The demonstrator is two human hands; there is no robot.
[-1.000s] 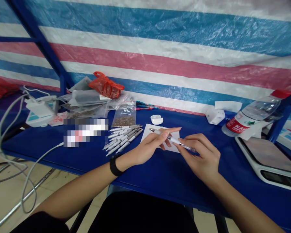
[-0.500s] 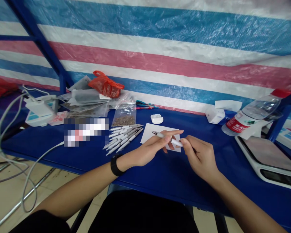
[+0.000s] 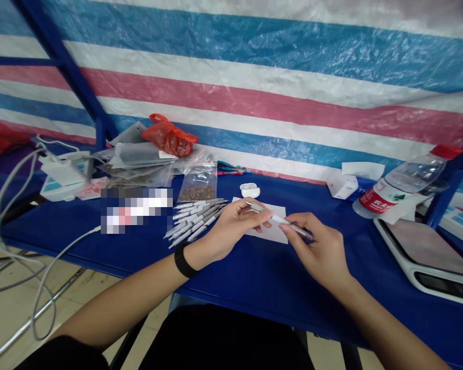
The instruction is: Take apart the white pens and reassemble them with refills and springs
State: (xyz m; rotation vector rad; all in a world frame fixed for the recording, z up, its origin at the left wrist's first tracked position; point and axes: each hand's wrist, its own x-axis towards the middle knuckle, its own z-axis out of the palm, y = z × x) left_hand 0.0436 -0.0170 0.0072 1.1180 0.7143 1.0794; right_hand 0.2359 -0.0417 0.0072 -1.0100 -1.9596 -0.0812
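Head view showed the left hand (image 3: 231, 226) and right hand (image 3: 316, 249) both pinched closed on a slim white-and-silver pen (image 3: 280, 220), held over a white paper sheet (image 3: 272, 234) on the blue worktop (image 3: 250, 277).

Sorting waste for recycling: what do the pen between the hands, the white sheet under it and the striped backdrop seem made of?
The pen looks like glossy white plastic, judging by its smooth shine; its grey tip may be metal. The sheet looks like matte paper or thin card, flat and unglossy. The backdrop looks like woven plastic tarpaulin: fine weave, sheen, creases.
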